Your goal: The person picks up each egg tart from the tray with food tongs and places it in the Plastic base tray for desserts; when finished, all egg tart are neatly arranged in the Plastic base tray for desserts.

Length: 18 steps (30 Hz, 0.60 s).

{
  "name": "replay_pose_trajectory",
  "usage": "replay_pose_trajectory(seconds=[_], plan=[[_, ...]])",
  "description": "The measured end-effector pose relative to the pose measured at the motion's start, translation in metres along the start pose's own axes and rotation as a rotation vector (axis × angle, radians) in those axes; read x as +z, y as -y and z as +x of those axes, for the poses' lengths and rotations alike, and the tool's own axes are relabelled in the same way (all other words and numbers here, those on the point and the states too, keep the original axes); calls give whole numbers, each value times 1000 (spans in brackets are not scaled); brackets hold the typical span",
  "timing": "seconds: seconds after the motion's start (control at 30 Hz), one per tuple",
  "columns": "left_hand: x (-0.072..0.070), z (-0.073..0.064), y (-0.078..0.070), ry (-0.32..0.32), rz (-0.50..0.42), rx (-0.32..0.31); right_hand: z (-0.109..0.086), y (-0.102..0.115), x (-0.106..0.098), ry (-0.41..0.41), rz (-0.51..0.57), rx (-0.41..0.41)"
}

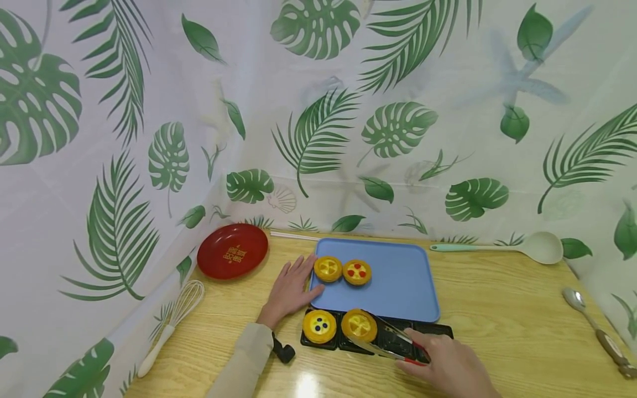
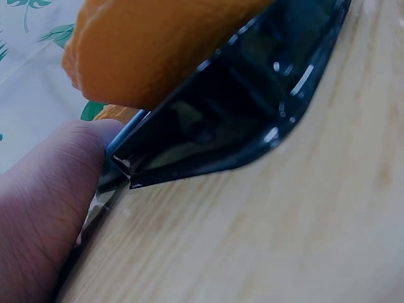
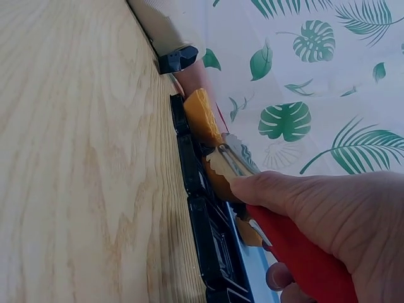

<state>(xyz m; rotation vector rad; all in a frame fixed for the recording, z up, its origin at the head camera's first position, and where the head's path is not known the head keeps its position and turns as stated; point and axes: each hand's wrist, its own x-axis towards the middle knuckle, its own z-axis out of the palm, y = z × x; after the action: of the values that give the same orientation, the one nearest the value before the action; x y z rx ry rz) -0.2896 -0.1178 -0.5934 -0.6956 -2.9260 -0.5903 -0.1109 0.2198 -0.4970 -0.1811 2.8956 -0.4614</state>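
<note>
From high up, the head view faces the far edge of the desk (image 1: pixel 497 293); low, close, tilted wrist views share the black tray (image 3: pixel 213 243).

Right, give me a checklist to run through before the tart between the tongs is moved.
1. Tongs held in the right hand: ok.
2. Tong arms on both sides of the yellow-topped tart: ok.
3. Tart fully clear of the black tray: cannot tell.
4. Left hand at the blue tray, on its left edge: ok.
5. Landing space: ok, bare surface right of the two tarts there.
6. Grip firm enough: cannot tell.
</note>
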Motion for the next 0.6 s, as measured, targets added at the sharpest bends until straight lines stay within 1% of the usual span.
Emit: replay_pose_trajectory(seconds=[0.23,0.6], plan=[[1,1,1,8,6,-4,2,-1,2,4,-4,4],[-1,0,0,11,9,-5,4,-2,0,25,66,8]])
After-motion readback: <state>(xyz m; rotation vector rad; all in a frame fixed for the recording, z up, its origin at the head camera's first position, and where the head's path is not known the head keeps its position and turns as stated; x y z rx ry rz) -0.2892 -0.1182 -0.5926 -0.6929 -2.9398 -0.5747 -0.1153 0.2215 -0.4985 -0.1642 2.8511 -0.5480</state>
